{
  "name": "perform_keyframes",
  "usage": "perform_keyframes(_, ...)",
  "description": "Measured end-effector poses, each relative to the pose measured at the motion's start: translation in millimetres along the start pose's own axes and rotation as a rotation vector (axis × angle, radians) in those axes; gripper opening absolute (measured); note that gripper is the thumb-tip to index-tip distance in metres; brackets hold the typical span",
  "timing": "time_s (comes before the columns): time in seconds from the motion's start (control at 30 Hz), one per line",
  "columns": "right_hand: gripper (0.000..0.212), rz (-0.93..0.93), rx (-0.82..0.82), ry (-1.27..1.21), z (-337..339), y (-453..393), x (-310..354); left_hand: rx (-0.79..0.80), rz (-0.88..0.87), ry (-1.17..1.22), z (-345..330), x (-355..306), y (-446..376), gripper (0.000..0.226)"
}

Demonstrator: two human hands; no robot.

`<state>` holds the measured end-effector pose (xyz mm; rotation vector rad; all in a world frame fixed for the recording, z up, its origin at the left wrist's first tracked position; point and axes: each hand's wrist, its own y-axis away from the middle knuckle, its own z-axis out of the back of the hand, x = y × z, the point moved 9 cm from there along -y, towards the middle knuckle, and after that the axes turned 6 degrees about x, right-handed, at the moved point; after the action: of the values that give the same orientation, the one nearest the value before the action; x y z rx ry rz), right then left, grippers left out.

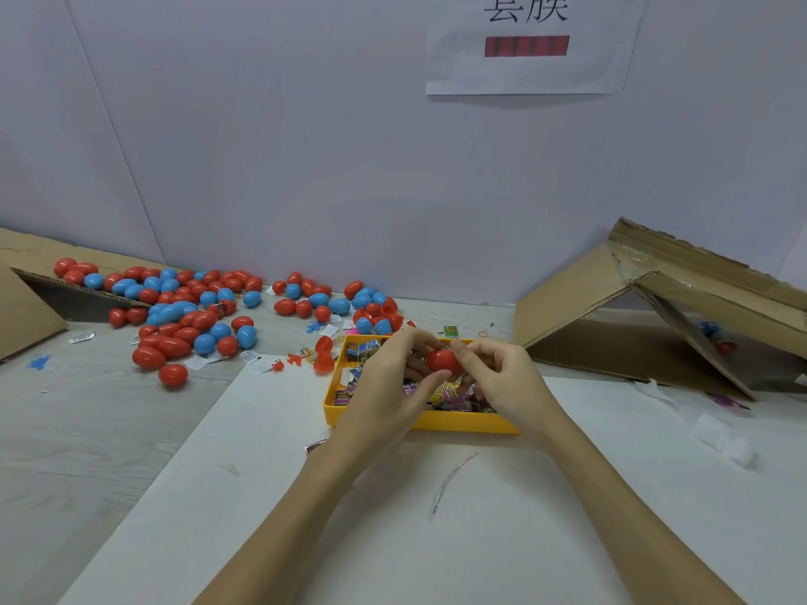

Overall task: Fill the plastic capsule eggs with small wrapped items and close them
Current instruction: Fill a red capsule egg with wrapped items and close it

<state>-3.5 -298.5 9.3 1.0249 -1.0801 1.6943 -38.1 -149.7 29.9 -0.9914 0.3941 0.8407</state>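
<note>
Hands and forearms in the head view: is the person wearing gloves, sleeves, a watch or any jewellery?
None is visible. The left hand and right hand are bare, without gloves, and no rings show on the visible fingers. Both forearms are uncovered down to the bottom edge of the frame, with no sleeve, watch, bracelet or marking in view.

The pale wood-grain tabletop (87,430) carries a large white sheet (436,539) at the near middle. A yellow tray (463,423) of small wrapped items (454,401) sits on the sheet's far edge. Left of the tray and beyond it, red and blue capsule eggs (192,316) lie scattered among paper scraps. Right of the tray a folded cardboard piece (589,307) rests on the tabletop; another cardboard piece (22,307) lies far left.
</note>
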Motion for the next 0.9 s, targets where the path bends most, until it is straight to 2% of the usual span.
perform_keyframes(0.1,0.049,-0.036,0.011,-0.019,-4,-1,-2,-0.036,0.012,-0.016,4,1,1,0.024)
perform_keyframes(0.27,0.022,0.091,0.125,-0.039,-10,2,11,-0.068,0.057,-0.039,9,5,3,0.017)
perform_keyframes(0.4,0.013,0.069,0.07,-0.032,-5,2,7,-0.012,0.061,-0.018,3,4,2,0.025)
perform_keyframes(0.47,0.015,0.056,0.064,-0.04,-4,1,6,0.025,0.046,-0.033,-1,2,1,0.03)
perform_keyframes(0.57,0.025,0.019,0.048,-0.078,-2,-1,0,-0.01,0.024,-0.105,4,1,2,0.023)
perform_keyframes(0.67,0.015,-0.002,0.028,0.22,3,-3,-7,-0.087,0.088,-0.104,14,4,4,0.029)
perform_keyframes(0.73,0.016,-0.023,0.12,0.383,-3,-5,-10,-0.116,0.126,-0.12,18,7,4,0.032)
perform_keyframes(0.83,0.017,-0.082,0.259,0.441,-16,-7,-14,-0.139,0.176,-0.122,24,14,4,0.029)
perform_keyframes(0.9,0.02,-0.113,0.296,0.462,-17,-9,-17,-0.142,0.196,-0.118,25,19,4,0.027)
